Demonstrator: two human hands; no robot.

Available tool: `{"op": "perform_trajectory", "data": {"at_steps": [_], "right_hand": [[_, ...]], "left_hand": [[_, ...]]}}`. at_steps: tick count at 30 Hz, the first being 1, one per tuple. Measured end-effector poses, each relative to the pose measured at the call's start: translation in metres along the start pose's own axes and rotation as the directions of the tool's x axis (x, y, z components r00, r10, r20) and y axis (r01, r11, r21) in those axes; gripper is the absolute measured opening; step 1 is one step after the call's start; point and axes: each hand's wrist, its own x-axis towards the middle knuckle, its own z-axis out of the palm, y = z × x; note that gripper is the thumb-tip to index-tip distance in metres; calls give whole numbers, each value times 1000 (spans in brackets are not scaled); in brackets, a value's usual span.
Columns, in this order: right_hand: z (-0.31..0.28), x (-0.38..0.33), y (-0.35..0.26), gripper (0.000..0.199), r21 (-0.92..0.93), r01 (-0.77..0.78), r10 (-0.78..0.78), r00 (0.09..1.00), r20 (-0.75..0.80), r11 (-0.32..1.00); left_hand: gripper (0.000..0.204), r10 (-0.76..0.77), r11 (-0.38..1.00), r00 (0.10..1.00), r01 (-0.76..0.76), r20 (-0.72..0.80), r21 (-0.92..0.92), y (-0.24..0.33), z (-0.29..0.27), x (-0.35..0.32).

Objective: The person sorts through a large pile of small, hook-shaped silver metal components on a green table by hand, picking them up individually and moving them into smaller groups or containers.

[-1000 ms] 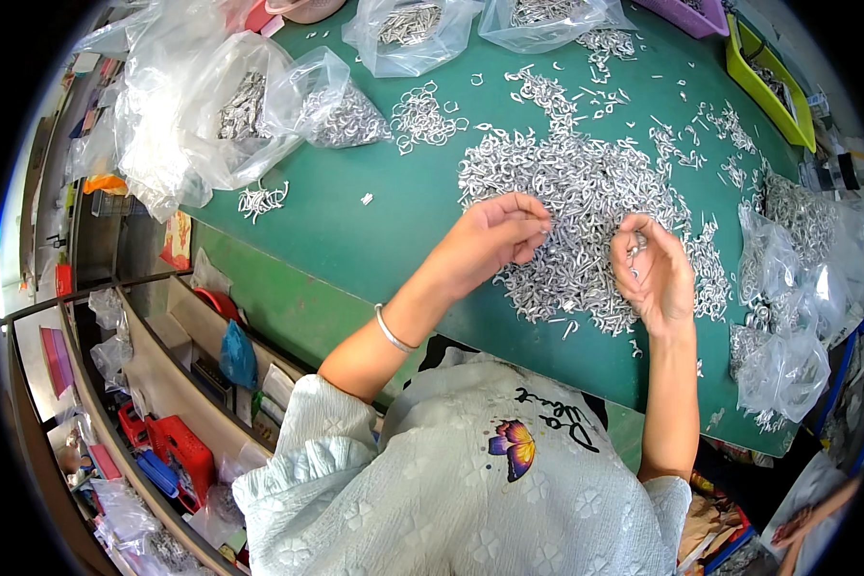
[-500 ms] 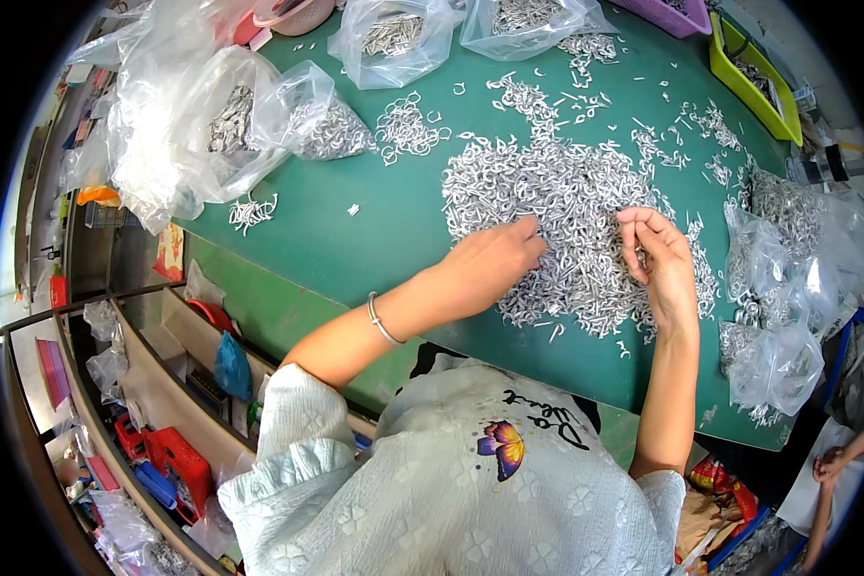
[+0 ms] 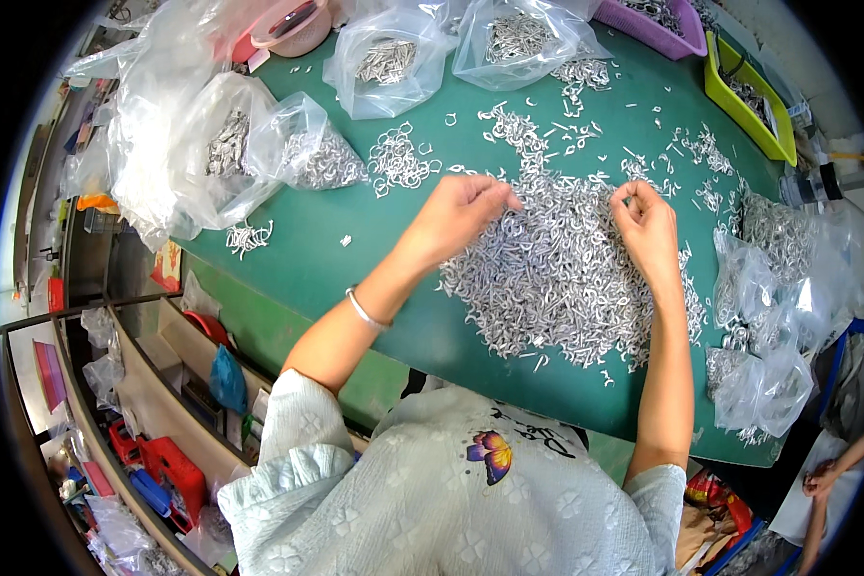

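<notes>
A broad pile of small silver metal hooks (image 3: pixel 557 278) covers the middle of the green table (image 3: pixel 326 259). At the pile's far left edge is my left hand (image 3: pixel 459 216), its thumb and fingers pressed together in a pinch. Over the pile's far right side, my right hand (image 3: pixel 646 228) has its thumb and bent fingers closed in a pinch as well. Whatever sits between the fingertips of either hand is too small to make out. Slightly beyond my left hand lies a loose cluster of open metal rings (image 3: pixel 400 161).
Clear plastic bags of metal parts (image 3: pixel 322 154) stand at the left. Two more open bags (image 3: pixel 386 62) are at the back. A purple basket (image 3: pixel 658 29) and a yellow-green basket (image 3: pixel 751 101) occupy the far right. Filled bags (image 3: pixel 773 307) line the right edge. Another person's hand (image 3: pixel 821 477) shows lower right.
My left hand has moved up and left from the pile's middle to its edge. My right hand has moved farther back, and its fingers have closed into a pinch. The whole view has shifted slightly.
</notes>
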Motion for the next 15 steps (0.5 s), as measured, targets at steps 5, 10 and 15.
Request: {"op": "perform_trajectory", "data": {"at_steps": [5, 10, 15], "right_hand": [[1, 13, -7, 15, -121, 67, -45, 982, 181, 990], [3, -3, -13, 26, -168, 170, -122, 956, 267, 971], [-11, -33, -28, 30, -11, 167, -148, 902, 406, 986]], "left_hand": [[19, 399, 739, 915, -362, 63, 568, -12, 7, 57], [18, 320, 472, 937, -287, 141, 834, -8, 43, 46], [21, 276, 447, 908, -412, 315, 794, -6, 40, 21]]}}
